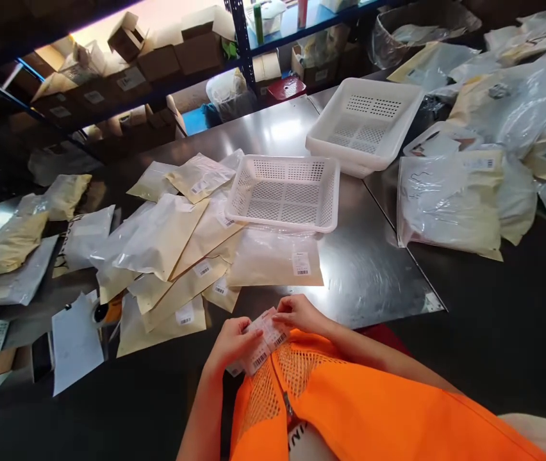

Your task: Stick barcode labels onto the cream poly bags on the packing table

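Observation:
Close to my orange mesh vest, both hands are on a strip of white barcode labels (264, 339). My left hand (231, 342) grips its left part, thumb on top. At the upper right end, my right hand (299, 314) pinches the strip between thumb and fingers. Just beyond the hands lies a flat clear plastic bag (273, 259) with a beige lower edge and a barcode label at its right. A shallow white perforated basket (333, 198) rests partly over that bag's far edge. To the left is a heap of similar labelled bags (157, 237).
Stacked white baskets (316, 142) stand at the back right of the metal table (373, 256). More packed bags (450, 198) pile up on the right. A clipboard (77, 349) and a tape roll (101, 313) lie at left. Shelves with cardboard boxes (157, 67) line the back.

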`<control>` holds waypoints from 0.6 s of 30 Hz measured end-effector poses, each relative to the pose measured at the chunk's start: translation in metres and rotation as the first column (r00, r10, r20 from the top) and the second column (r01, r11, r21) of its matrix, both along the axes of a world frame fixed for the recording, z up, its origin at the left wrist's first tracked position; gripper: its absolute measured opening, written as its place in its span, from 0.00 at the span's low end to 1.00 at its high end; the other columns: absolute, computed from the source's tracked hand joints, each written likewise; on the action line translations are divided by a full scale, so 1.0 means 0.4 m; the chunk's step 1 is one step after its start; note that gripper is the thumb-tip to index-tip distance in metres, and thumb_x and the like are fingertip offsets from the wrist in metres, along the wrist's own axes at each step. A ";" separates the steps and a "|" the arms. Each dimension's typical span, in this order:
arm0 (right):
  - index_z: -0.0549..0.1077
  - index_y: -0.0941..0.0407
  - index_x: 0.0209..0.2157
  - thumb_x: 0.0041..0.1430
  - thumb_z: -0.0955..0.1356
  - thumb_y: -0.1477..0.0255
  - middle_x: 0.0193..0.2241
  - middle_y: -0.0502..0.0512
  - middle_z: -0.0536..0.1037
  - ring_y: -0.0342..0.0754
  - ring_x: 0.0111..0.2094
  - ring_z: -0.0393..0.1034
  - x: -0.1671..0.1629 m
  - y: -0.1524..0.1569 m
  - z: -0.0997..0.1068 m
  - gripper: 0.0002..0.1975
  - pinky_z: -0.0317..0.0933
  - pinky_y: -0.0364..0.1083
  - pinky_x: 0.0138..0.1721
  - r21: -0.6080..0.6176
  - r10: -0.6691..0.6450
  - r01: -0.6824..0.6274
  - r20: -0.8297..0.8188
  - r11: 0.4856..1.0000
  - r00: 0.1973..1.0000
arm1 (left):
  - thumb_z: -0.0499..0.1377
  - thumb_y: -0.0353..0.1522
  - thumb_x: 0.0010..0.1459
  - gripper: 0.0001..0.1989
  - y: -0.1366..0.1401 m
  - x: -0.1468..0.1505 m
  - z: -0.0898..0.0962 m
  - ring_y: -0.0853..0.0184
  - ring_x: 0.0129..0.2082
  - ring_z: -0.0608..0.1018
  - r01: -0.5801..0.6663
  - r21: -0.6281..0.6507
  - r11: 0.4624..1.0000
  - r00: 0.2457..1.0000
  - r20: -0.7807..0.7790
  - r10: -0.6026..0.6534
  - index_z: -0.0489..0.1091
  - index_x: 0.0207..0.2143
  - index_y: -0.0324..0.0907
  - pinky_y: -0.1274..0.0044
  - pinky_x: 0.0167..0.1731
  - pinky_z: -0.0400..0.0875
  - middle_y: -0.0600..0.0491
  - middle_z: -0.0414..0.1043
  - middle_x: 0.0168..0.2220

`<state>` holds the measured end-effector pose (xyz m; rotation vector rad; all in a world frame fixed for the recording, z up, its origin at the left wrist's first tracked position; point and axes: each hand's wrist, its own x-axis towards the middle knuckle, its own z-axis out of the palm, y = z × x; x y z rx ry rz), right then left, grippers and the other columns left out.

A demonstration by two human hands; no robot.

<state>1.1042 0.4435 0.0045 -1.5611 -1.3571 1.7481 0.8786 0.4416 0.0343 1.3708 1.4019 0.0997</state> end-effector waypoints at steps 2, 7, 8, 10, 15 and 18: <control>0.71 0.57 0.22 0.46 0.72 0.62 0.21 0.50 0.72 0.44 0.24 0.63 0.010 0.008 -0.006 0.13 0.54 0.43 0.25 0.005 -0.016 0.016 -0.006 1.000 1.000 | 0.61 0.43 0.48 0.18 -0.008 -0.017 -0.006 0.72 0.22 0.59 -0.024 -0.017 1.000 1.000 0.014 0.024 0.60 0.20 0.41 0.79 0.22 0.50 0.59 0.56 0.20; 0.76 0.57 0.25 0.48 0.72 0.62 0.26 0.53 0.77 0.48 0.30 0.69 0.027 0.043 -0.016 0.12 0.61 0.45 0.30 0.038 0.075 -0.073 -0.072 0.997 0.995 | 0.62 0.46 0.49 0.19 -0.032 -0.052 -0.020 0.71 0.23 0.63 -0.102 -0.061 0.993 0.993 0.053 0.105 0.67 0.23 0.39 0.79 0.23 0.54 0.57 0.63 0.21; 0.77 0.58 0.27 0.48 0.73 0.61 0.28 0.54 0.77 0.49 0.31 0.70 0.025 0.046 -0.020 0.13 0.62 0.45 0.31 0.067 0.093 -0.089 -0.072 0.994 0.993 | 0.62 0.46 0.49 0.19 -0.037 -0.055 -0.021 0.70 0.24 0.63 -0.114 -0.066 0.991 0.991 0.066 0.118 0.67 0.24 0.39 0.80 0.23 0.55 0.56 0.64 0.22; 0.79 0.57 0.36 0.47 0.74 0.61 0.35 0.56 0.78 0.49 0.34 0.70 0.013 0.043 -0.032 0.17 0.64 0.46 0.34 0.117 0.115 -0.103 -0.098 0.988 0.989 | 0.61 0.46 0.51 0.18 -0.042 -0.060 -0.020 0.71 0.23 0.63 -0.131 -0.049 0.990 0.987 0.091 0.135 0.67 0.25 0.39 0.80 0.23 0.55 0.57 0.64 0.22; 0.55 0.47 0.66 0.40 0.78 0.57 0.60 0.62 0.63 0.48 0.39 0.73 -0.023 0.015 -0.064 0.53 0.70 0.48 0.39 -0.081 0.059 -0.099 -0.398 0.992 0.916 | 0.60 0.41 0.55 0.12 -0.041 -0.064 -0.006 0.69 0.26 0.67 -0.112 0.010 0.994 0.985 0.132 0.110 0.70 0.31 0.40 0.80 0.27 0.60 0.55 0.70 0.26; 0.41 0.49 0.69 0.38 0.79 0.56 0.56 0.63 0.68 0.50 0.43 0.72 -0.015 0.013 -0.065 0.64 0.68 0.51 0.44 -0.130 -0.068 0.022 -0.365 0.991 0.929 | 0.60 0.38 0.54 0.11 -0.040 -0.061 0.006 0.66 0.29 0.72 -0.111 -0.032 0.993 0.981 0.158 0.115 0.73 0.35 0.39 0.79 0.29 0.63 0.52 0.75 0.30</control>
